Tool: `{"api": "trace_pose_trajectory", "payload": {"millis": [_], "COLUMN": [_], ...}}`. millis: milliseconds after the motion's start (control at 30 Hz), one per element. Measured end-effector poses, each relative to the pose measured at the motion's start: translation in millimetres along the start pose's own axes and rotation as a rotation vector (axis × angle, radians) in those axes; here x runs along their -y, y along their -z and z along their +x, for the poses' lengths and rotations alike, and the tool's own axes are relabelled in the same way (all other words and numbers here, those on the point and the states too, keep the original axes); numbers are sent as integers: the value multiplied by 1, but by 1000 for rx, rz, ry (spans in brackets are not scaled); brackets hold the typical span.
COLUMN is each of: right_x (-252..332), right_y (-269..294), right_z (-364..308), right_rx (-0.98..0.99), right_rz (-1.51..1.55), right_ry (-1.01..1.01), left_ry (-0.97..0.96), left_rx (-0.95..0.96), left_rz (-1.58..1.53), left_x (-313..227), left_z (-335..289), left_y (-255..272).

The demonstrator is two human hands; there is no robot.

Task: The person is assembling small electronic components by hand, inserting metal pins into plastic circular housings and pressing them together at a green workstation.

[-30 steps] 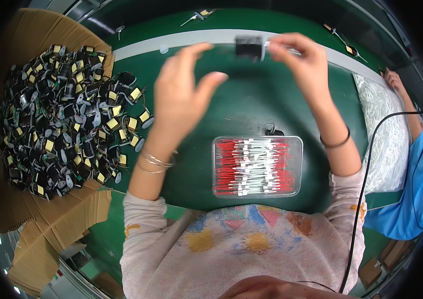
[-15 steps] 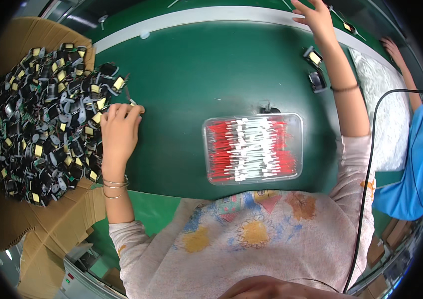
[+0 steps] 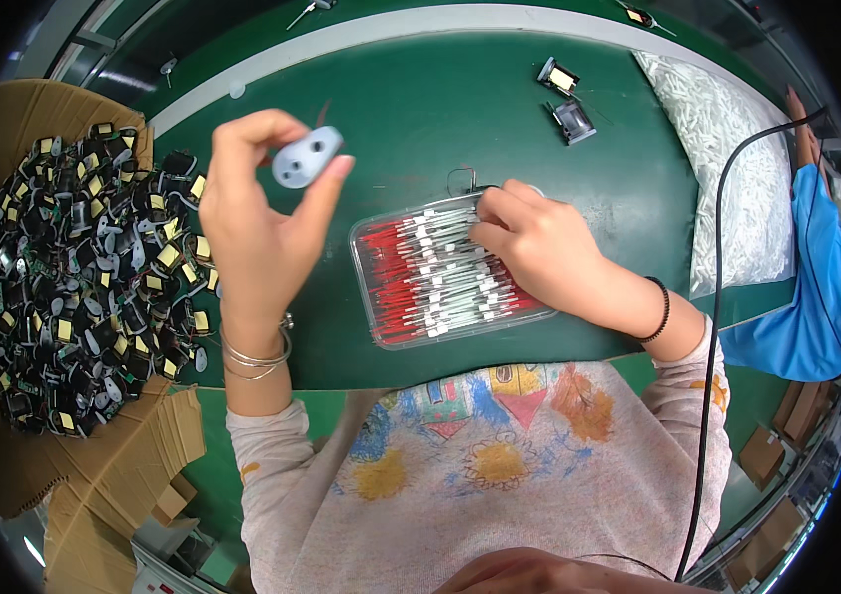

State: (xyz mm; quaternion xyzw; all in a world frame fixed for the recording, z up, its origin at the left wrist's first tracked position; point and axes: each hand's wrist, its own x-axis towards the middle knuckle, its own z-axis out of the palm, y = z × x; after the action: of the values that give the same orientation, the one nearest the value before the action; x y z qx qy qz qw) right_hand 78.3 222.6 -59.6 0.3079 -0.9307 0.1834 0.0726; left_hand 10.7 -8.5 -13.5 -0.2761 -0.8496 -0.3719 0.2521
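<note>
Raised above the table, my left hand (image 3: 267, 213) grips a grey oval plastic housing (image 3: 304, 158) with round holes between thumb and fingers. A thin dark wire sticks up beyond it. My right hand (image 3: 544, 243) is over the right side of a clear plastic tray (image 3: 373, 315), its fingers closed together. Whatever they pinch is hidden. Rows of red and white wires (image 3: 440, 272) with white connectors fill the tray. Just past the right fingertips, at the tray's far edge, lies a small dark part (image 3: 478, 186) with a thin wire loop, partly covered.
At the left, a cardboard box (image 3: 133, 450) holds a heap of black and grey parts (image 3: 94, 277) with yellow pads. Two black housings (image 3: 573, 121) lie at the far right. Beyond them sits a bag of white pieces (image 3: 728, 188). A co-worker's blue sleeve (image 3: 787, 307) shows farther right.
My left hand has lifted from the heap's edge, now with the grey housing. My right hand has come back from the far side of the table to the tray, its fingers now closed.
</note>
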Motion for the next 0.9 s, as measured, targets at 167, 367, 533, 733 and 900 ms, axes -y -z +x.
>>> {"api": "trace_pose_trajectory", "payload": {"millis": [167, 367, 533, 733, 900], "right_x": [6, 4, 6, -7, -11], "right_y": [-4, -7, 12, 50, 61], "right_z": [6, 6, 13, 28, 34], "right_rx": [-38, -52, 44, 50, 80], "right_rz": [-198, -261, -308, 329, 1043], "right_ry": [70, 174, 208, 74, -120], "left_ry": [-104, -122, -120, 86, 179], "left_rx": [-2, 145, 153, 69, 183], "left_rz": [-95, -85, -135, -418, -716], "left_x": [-20, -20, -17, -24, -28], "left_z": [15, 17, 18, 15, 15], "left_y": [-12, -9, -5, 3, 15]}}
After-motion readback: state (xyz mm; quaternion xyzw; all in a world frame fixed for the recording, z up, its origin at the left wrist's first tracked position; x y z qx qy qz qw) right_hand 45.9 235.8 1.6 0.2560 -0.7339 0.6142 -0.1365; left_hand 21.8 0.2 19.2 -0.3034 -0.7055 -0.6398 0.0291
